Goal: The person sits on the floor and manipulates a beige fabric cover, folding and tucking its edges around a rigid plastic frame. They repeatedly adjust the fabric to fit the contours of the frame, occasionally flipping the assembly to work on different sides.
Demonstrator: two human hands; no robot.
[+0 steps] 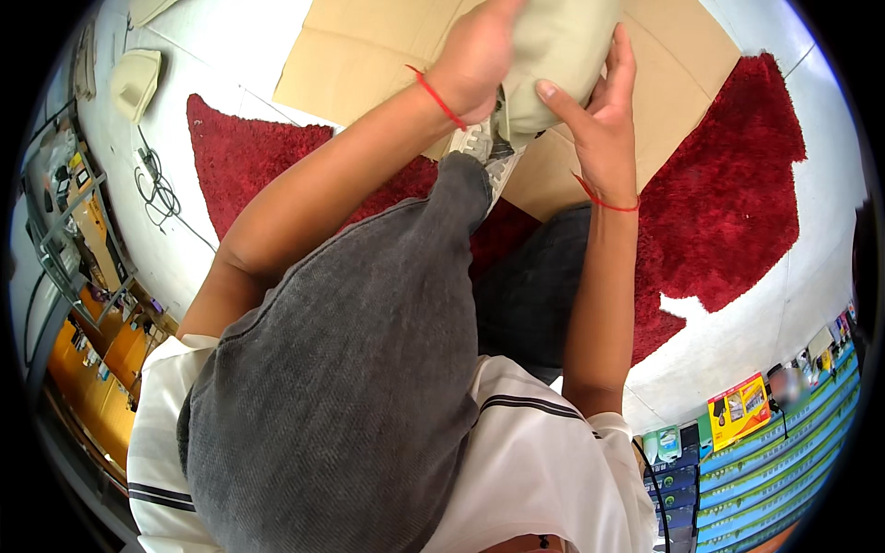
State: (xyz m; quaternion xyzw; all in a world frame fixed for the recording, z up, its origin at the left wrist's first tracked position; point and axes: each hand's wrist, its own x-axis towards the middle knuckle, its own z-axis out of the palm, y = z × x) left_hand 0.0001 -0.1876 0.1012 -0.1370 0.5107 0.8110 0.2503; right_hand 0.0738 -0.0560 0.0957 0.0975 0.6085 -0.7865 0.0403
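A large beige piece with a smooth rounded end (558,69) is at the top of the head view, cut off by the upper edge. My right hand (604,124) grips its right side, thumb pressed on the near surface and fingers along the far edge. My left hand (475,64) is closed against its left side, blurred, its fingers partly hidden; what they hold does not show. A small metal part (501,120) shows beneath the piece, by my left wrist. My white lace-up shoe (475,143) is just below.
A flattened cardboard sheet (369,55) lies under the work, over a dark red shaggy rug (737,194). Another beige shell (136,85) and a coiled black cable (159,189) lie on the white floor at left. Shelves (101,369) stand at left, stacked boxes (765,470) at lower right.
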